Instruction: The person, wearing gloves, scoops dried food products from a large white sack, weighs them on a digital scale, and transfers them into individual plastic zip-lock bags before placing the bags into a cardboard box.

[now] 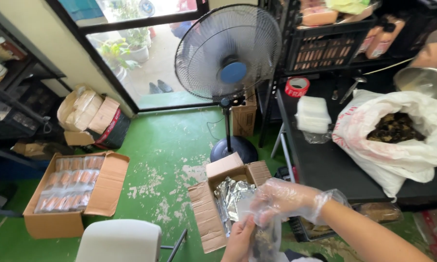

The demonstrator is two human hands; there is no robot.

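My right hand (286,200), in a thin clear plastic glove, pinches the top of a small clear plastic bag (263,237) with dark contents. My left hand (239,238), bare, grips the same bag from below at the bottom edge of the view. Both hands hover over an open cardboard box (210,213) on the green floor, lined with crumpled silver foil (230,194). To the right, on a black table (325,170), a big white plastic sack (398,150) stands open with dark dried material (395,127) inside.
A standing fan (228,53) rises behind the box. At left lies an open carton (70,194) of packed pouches, with a white stool (119,241) near it. On the table sit a stack of clear bags (313,114), a red tape roll (296,87) and a metal bowl (422,80). Black crates (325,48) stand behind.
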